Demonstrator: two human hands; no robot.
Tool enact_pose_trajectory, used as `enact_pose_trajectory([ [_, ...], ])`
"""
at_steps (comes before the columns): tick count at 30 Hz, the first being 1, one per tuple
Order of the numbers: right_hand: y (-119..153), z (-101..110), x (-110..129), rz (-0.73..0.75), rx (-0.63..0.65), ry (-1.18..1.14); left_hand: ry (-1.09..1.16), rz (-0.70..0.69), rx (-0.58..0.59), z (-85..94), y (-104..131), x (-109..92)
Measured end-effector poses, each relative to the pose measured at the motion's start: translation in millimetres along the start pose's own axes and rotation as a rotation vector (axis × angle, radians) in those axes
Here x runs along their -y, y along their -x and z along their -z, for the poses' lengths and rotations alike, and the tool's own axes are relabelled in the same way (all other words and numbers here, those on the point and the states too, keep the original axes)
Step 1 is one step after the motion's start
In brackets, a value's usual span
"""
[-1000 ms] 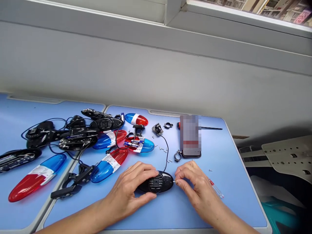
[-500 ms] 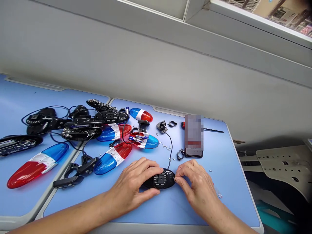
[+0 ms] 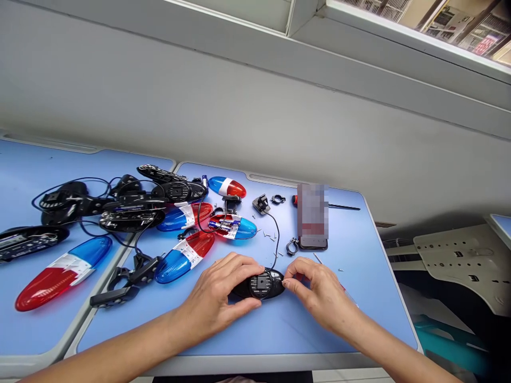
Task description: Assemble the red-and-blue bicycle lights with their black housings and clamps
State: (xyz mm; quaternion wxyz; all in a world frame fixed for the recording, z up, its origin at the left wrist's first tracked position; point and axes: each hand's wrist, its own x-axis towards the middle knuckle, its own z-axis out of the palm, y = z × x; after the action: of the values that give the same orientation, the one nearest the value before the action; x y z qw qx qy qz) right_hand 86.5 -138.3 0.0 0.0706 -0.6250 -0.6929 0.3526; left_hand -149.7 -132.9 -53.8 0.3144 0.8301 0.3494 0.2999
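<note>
A black oval light housing [image 3: 261, 285] lies underside up near the front of the blue table, a cable looping from it to a small black bracket unit [image 3: 262, 204]. My left hand [image 3: 223, 290] grips its left end, thumb on the near side and fingers on the far side. At the right end, my right hand [image 3: 313, 287] pinches thumb and forefinger around what looks like a small screw, mostly hidden by the fingertips. A slim screwdriver [image 3: 316, 257] lies partly behind my right hand. Several loose screws [image 3: 268, 235] are scattered beyond the housing.
Red-and-blue light covers [image 3: 186, 258] and opened black housings [image 3: 131, 215] with tangled cables crowd the left. Ring clamps [image 3: 292, 246] lie near a phone [image 3: 313, 242], beside a screwdriver with a long black shaft [image 3: 344, 206]. A seam separates the two tables.
The camera view has shifted slightly. My right hand stays pinched at the housing's right end, and more of the slim screwdriver behind it shows. My left hand keeps its grip.
</note>
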Motion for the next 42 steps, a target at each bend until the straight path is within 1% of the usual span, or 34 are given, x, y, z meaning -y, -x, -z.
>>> enact_pose_trajectory([
  [2, 1, 0, -7, 0.044, -0.014, -0.055, 0.008, 0.011, -0.004, 0.0, 0, 0],
  [3, 2, 1, -10, 0.09, -0.032, -0.086, 0.01, 0.013, -0.002, 0.1, 0, 0],
  [6, 6, 0, -19, 0.285, -0.127, -0.126, 0.006, 0.006, 0.01, 0.5, 0, -1],
  [8, 7, -2, -23, 0.415, -0.191, -0.083, 0.0, -0.003, 0.013, 0.7, 0, -2],
  [10, 7, -5, -24, 0.507, -0.233, -0.013, -0.004, -0.007, 0.01, 0.6, 0, -3],
  [16, 2, -13, -27, 0.678, -0.341, 0.173, -0.015, -0.003, 0.008, -0.2, -1, -3],
  [18, 3, -15, -28, 0.696, -0.385, 0.174, -0.018, -0.005, 0.006, -0.7, -1, -3],
  [21, 6, -18, -28, 0.684, -0.439, 0.16, -0.018, -0.006, -0.004, -1.8, 0, -2],
  [24, 7, -20, -23, 0.668, -0.466, 0.212, -0.019, -0.002, -0.01, -2.4, 1, -2],
  [26, 7, -18, -18, 0.659, -0.467, 0.284, -0.025, -0.006, -0.005, -2.2, 1, -2],
  [31, 5, -14, -13, 0.636, -0.413, 0.412, -0.043, -0.015, -0.018, -1.4, 0, -3],
  [38, 16, -29, -23, 0.734, -0.516, 0.577, -0.035, -0.025, -0.045, -2.6, -1, -3],
  [40, 23, -24, -29, 0.709, -0.517, 0.57, -0.023, -0.018, -0.042, -3.3, 0, -2],
  [42, 35, -14, -40, 0.616, -0.544, 0.54, -0.009, -0.011, -0.041, -4.1, 2, -1],
])
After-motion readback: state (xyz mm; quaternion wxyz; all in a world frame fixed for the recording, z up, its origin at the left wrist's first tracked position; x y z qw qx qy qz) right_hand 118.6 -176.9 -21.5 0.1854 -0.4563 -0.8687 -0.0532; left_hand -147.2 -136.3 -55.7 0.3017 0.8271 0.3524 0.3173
